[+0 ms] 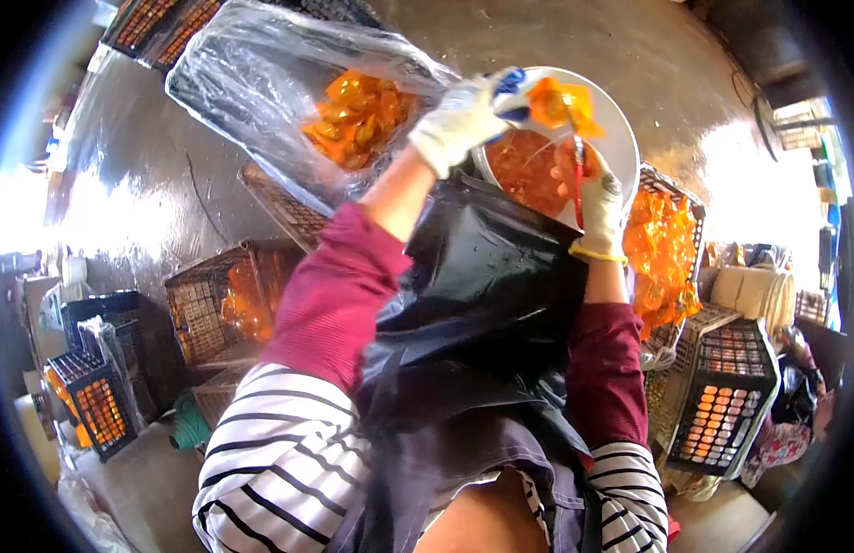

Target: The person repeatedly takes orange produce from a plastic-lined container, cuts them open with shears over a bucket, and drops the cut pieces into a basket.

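My left hand [471,112], in a white glove with blue fingertips, grips the left edge of a shiny orange plastic packet [565,104] above a white bucket [618,124]. My right hand [600,205], in a white glove with a yellow cuff, is closed around a slim red-handled tool [579,189]. Its tip points up at the packet's lower side; whether it is a knife or scissors I cannot tell. Inside the bucket is a reddish-orange wet mass [528,170]. To the left, more orange packets [358,120] lie in a plastic-lined crate [252,83].
A black apron [482,276] covers my lap below the bucket. To the right stands a crate heaped with orange plastic pieces [662,249], beside a stacked black crate [722,396]. Another crate [201,313] with orange plastic sits at the left. The floor [445,32] looks wet and shiny.
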`<act>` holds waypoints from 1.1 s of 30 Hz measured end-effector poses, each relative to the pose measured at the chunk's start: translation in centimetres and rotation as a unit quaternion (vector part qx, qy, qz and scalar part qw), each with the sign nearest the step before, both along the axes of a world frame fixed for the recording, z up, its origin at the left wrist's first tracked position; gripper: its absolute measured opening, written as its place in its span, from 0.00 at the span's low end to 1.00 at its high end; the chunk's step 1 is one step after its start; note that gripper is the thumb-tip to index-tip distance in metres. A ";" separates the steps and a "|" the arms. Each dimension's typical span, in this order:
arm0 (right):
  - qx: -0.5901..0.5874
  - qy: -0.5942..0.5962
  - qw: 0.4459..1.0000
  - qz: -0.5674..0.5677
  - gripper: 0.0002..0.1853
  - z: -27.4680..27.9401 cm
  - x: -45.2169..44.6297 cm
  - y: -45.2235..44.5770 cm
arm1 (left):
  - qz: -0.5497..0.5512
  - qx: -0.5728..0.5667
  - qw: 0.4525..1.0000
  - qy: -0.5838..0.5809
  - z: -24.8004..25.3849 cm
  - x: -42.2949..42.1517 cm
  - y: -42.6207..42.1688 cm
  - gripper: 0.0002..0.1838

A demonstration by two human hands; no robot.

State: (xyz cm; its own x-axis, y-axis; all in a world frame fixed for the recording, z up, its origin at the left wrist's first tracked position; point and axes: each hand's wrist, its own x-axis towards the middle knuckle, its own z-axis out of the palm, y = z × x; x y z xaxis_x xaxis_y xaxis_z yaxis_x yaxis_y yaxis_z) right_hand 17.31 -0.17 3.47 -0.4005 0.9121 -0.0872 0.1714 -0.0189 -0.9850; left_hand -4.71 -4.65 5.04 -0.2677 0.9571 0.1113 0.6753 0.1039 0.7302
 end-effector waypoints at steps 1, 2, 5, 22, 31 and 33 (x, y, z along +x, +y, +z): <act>-0.041 0.107 0.993 -0.020 0.15 -3.3 0.7 1.8 | 0.038 0.089 0.994 -0.041 -0.4 -1.8 -1.4 0.26; -0.066 0.159 0.984 -0.039 0.16 -4.0 0.9 2.3 | 0.066 0.128 0.981 -0.132 -4.1 -5.2 -1.6 0.23; -0.122 0.164 0.975 -0.082 0.21 0.0 1.6 1.7 | 0.295 0.087 0.931 -0.196 -12.6 -13.8 -5.6 0.15; -0.253 0.500 0.828 -0.028 0.29 -2.2 5.2 5.5 | 0.182 -0.467 0.844 0.193 -20.3 -18.2 -4.8 0.36; -0.223 0.387 0.885 -0.133 0.18 0.7 2.9 4.2 | 0.168 -0.431 0.876 0.135 -19.4 -19.1 -5.5 0.41; -0.229 0.403 0.879 -0.113 0.15 0.8 2.3 4.4 | 0.141 -0.418 0.891 0.109 -20.7 -20.8 -5.5 0.42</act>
